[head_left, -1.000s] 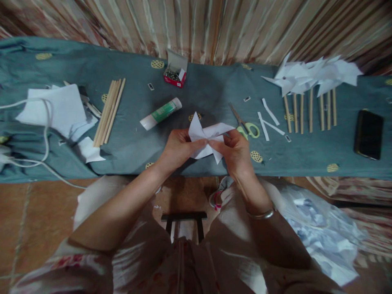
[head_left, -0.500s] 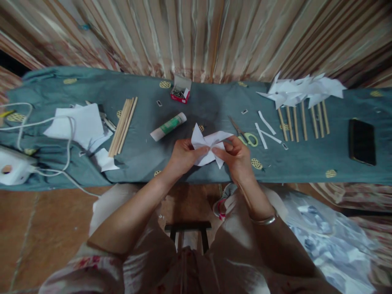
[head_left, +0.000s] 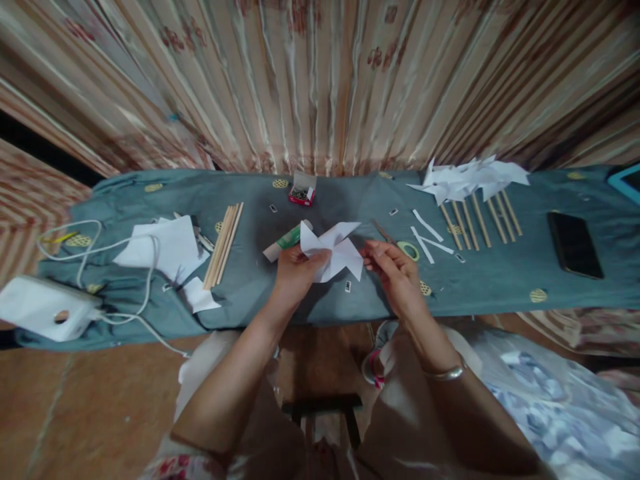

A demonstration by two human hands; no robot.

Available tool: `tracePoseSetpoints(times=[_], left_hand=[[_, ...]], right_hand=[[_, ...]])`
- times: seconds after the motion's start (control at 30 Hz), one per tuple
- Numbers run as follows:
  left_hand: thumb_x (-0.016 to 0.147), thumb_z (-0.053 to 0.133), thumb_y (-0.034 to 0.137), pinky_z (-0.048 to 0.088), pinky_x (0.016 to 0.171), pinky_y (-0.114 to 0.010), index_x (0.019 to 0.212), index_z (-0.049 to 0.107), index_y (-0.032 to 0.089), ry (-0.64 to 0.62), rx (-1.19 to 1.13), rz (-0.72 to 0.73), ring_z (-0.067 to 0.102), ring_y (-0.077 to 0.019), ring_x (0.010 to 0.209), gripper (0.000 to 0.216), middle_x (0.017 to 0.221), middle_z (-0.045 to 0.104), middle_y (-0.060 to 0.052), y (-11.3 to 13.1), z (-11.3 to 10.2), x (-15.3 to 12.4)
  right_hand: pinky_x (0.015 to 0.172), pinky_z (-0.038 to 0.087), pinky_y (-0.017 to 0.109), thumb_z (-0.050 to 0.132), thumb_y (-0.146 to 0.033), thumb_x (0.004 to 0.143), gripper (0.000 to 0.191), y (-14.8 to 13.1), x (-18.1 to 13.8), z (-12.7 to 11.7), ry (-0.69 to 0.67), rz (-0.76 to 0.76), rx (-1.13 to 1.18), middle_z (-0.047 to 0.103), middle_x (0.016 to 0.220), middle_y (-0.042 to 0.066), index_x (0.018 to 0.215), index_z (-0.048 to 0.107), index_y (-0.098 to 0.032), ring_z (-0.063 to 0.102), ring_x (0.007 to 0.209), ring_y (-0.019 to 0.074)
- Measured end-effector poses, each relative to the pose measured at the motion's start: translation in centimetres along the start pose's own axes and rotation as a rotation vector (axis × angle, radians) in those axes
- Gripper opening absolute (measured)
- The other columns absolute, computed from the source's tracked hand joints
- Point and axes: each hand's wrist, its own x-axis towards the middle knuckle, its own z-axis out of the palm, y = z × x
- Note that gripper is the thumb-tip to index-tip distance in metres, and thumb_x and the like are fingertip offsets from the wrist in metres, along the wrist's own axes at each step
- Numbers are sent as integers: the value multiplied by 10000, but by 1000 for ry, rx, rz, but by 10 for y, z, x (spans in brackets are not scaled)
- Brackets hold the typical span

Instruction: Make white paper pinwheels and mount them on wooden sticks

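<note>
A folded white paper pinwheel (head_left: 340, 259) is pinched at its centre by my left hand (head_left: 296, 273), thumb on top. My right hand (head_left: 397, 277) is just beside the pinwheel's right blade, its thumb and fingers drawn together; whatever may be between them is too small to make out. Behind the left hand lies a green and white tube (head_left: 283, 241), partly covered. Scissors with light green handles (head_left: 410, 250) lie beyond the right hand, partly hidden by it. A small open red box (head_left: 301, 195) of metal bits stands farther back.
Wooden sticks (head_left: 224, 247) and white paper sheets (head_left: 163, 243) lie left, near a white power strip (head_left: 50, 307) with its cable. Paper strips (head_left: 423, 243), finished pinwheels (head_left: 470, 180) on sticks and a black phone (head_left: 575, 245) are right. A curtain (head_left: 320, 87) hangs behind the cloth-covered table.
My right hand has let go of the pinwheel's centre and drawn back to the right. My left hand still holds the pinwheel. The view has tilted up, showing more curtain.
</note>
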Motion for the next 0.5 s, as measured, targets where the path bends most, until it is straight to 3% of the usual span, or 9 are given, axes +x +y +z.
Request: tracePoseSetpoints(times=[0.5], left_hand=[[479,847,243,492,627,-245,655,762,163,150,-153,66,630,-121,591,211,657,733,6,18,-21,0]], right_hand=[[606,494,280,835,-466,628,280,-5,6,37,-36,-73,-33,748,702,-8,768,750,-239,626,627,145]])
